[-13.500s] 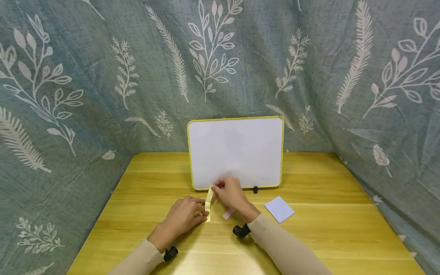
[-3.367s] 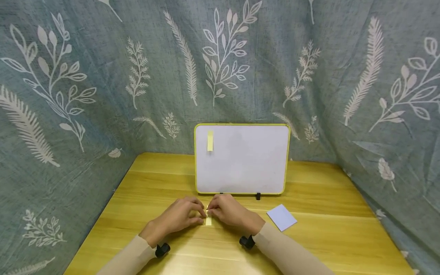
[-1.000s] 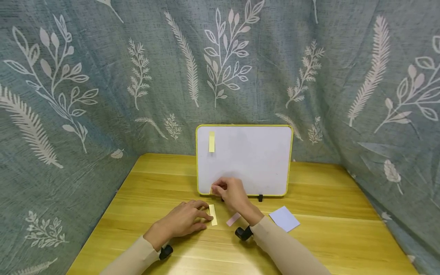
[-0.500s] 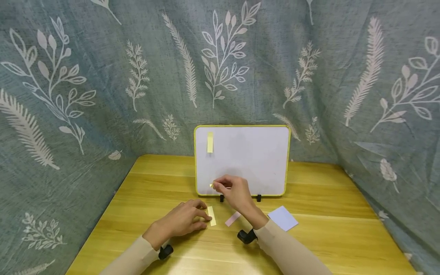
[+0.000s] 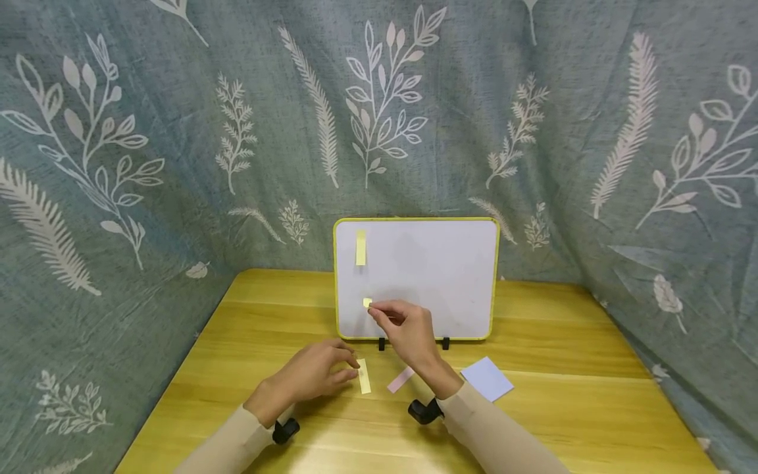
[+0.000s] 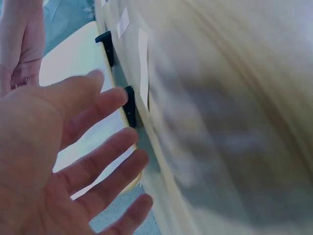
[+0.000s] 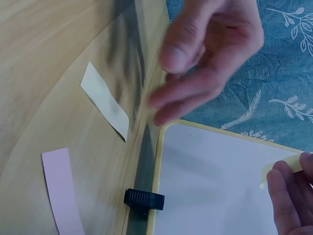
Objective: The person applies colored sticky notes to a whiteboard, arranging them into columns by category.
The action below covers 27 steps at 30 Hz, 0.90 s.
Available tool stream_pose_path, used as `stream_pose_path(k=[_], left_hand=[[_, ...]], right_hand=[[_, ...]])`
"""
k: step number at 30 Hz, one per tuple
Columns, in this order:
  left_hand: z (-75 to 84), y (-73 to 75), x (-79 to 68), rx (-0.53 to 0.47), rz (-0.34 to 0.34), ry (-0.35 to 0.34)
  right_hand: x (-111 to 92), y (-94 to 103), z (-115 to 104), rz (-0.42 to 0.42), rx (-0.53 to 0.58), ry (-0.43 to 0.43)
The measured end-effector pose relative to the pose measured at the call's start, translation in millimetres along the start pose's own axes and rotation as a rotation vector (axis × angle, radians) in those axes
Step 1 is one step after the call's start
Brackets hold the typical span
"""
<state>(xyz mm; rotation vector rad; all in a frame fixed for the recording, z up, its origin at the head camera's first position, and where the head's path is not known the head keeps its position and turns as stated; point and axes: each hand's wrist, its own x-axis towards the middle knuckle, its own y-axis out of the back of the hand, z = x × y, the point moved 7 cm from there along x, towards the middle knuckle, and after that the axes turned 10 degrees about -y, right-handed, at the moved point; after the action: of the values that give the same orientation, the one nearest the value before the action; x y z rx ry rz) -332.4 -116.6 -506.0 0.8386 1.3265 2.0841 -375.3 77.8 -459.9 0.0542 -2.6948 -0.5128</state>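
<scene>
Head view: what's the right hand (image 5: 411, 334) holding?
"Pinching a slip (image 5: 367, 302) before the board (image 5: 444, 276), toward its lower left corner."
"And the left hand (image 5: 314, 374)?"
"Fingers spread, beside a yellow strip (image 5: 364, 378) well in from the table's (image 5: 545, 322) back edge."

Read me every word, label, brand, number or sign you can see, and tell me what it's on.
None readable.
The whiteboard, pink strip and blue pad show no writing.
The curtain carries only leaf pictures.
The right hand partly covers its yellow strip, so I can't tell about the hidden part.
</scene>
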Motion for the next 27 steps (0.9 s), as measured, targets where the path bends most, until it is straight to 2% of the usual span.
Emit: stream_pose_path(k=[6, 11, 14, 18, 21, 27], left_hand=[[-9.4, 18.8, 3.9, 0.026, 0.164, 0.089], [-15.8, 41.1, 6.2, 0.026, 0.351, 0.134], [-20.9, 55.8, 9.0, 0.036, 0.471, 0.137], [-28.8, 72.8, 17.6, 0.017, 0.604, 0.098], [-35.5, 82.0, 26.3, -0.014, 0.659, 0.076], [-49.7, 86.2, 41.6, -0.117, 0.672, 0.108]], right_hand=[[1, 0.3, -7, 0.033, 0.025, 0.069], [2, -1.8, -8, 0.058, 0.039, 0.105], [3, -3.5, -7, 0.075, 0.046, 0.131], [4, -5.3, -9, 0.094, 0.050, 0.179], [5, -6.9, -11, 0.100, 0.052, 0.207], [6, -11.0, -12, 0.117, 0.054, 0.226]])
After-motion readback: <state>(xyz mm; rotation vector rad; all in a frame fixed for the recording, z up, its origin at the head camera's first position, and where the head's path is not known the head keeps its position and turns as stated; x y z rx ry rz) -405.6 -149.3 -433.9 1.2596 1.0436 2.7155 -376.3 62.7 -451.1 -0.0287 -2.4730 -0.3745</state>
